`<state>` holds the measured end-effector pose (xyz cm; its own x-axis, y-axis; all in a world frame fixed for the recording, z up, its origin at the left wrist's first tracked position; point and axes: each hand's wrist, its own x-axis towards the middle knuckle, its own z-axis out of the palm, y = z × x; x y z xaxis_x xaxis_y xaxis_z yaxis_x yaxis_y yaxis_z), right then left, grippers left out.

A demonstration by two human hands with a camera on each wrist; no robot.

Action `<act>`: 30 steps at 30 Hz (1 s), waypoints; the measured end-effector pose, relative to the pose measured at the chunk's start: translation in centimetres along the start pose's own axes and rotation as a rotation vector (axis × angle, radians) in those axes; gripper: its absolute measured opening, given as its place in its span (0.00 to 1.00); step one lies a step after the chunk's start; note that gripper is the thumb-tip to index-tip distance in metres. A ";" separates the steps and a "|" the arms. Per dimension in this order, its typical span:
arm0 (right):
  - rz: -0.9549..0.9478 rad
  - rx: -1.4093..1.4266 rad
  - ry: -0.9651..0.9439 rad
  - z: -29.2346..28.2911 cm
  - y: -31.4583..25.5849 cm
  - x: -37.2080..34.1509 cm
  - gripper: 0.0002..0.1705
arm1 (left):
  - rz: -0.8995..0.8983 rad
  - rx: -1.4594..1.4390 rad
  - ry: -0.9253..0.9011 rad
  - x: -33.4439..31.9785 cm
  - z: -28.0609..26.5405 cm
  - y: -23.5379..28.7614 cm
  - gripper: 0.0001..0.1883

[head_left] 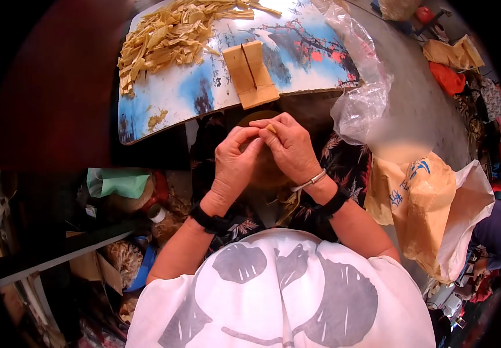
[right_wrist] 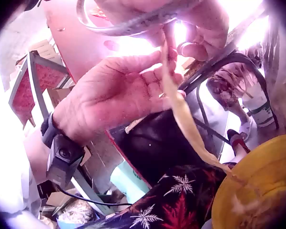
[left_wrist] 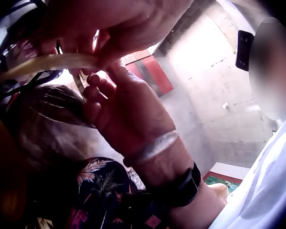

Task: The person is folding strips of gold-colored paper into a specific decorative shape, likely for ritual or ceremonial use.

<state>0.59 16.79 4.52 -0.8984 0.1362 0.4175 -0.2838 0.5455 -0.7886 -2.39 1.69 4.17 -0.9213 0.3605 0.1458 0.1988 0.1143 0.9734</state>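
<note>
Strip (right_wrist: pixel 182 113) hangs from right hand (head_left: pixel 288 148) toward bowl rim (right_wrist: pixel 275 146).

Grey floor (head_left: pixel 413 87) beside a blue-and-white patterned table (head_left: pixel 172 110).

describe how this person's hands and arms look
The left hand and right hand are gloveless. Each wears a black wristband, the left's with a boxy camera; the right also has a silvery bangle. The white shirt leaves the forearms bare.
</note>
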 end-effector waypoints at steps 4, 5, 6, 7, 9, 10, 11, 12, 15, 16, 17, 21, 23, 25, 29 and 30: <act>-0.021 0.009 -0.011 0.4 -1.5 -2.0 0.09 | -0.885 -0.460 0.091 -2.5 -1.2 -1.7 0.11; -0.028 0.018 -0.047 0.5 -2.0 -2.9 0.09 | -0.923 -0.622 0.046 -3.2 -1.3 -2.2 0.11; -0.013 -0.032 -0.173 0.7 -2.2 -4.1 0.05 | -0.960 -0.785 0.001 -3.9 -1.4 -2.5 0.12; -0.077 0.001 -0.168 1.5 -2.2 -5.5 0.04 | -0.993 -0.948 -0.045 -4.6 -1.4 -3.0 0.13; -0.055 0.082 -0.314 1.5 -2.8 -7.4 0.05 | -0.799 -0.720 -0.069 -5.3 -0.9 -4.9 0.11; -0.052 0.036 -0.267 1.3 -2.9 -7.5 0.05 | -0.718 -0.588 -0.086 -5.4 -0.7 -5.1 0.11; -0.052 -0.011 -0.218 1.0 -2.9 -7.2 0.06 | -0.634 -0.455 -0.102 -5.5 -0.6 -5.2 0.10; -0.051 -0.057 -0.169 0.6 -2.9 -6.8 0.06 | -0.603 -0.215 -0.182 -5.1 -0.9 -4.1 0.09; -0.090 0.006 -0.006 1.5 -1.2 -6.0 0.06 | 0.186 0.672 -0.297 -5.3 -1.4 -2.9 0.09; 0.197 0.096 -0.084 1.3 -1.1 -6.1 0.07 | 0.263 0.718 -0.277 -5.4 -1.1 -1.4 0.10; 0.483 0.186 -0.162 1.1 -1.1 -6.0 0.07 | 0.280 0.732 -0.240 -5.5 -1.0 -1.1 0.10; 0.745 0.273 -0.150 2.3 -0.2 -6.3 0.11 | 0.300 0.785 -0.099 -5.9 -0.4 -0.9 0.13; 0.616 0.257 -0.126 2.5 0.0 -6.7 0.12 | 0.271 0.811 -0.064 -6.2 0.0 -1.1 0.14; 0.509 0.259 -0.145 2.6 0.2 -7.0 0.12 | 0.233 0.843 -0.054 -6.3 0.2 -1.5 0.15; 0.321 0.157 -0.203 2.4 1.0 -7.9 0.13 | 0.110 0.589 -0.094 -5.8 -0.2 -1.4 0.15; 0.265 0.095 -0.195 2.3 1.3 -8.1 0.13 | 0.078 0.482 -0.114 -5.9 -0.3 -1.3 0.15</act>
<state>6.70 14.44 -0.91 -0.9896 0.0972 0.1060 -0.0540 0.4320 -0.9003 2.67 -0.80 2.13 -0.8606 0.4806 0.1682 0.4219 0.4879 0.7642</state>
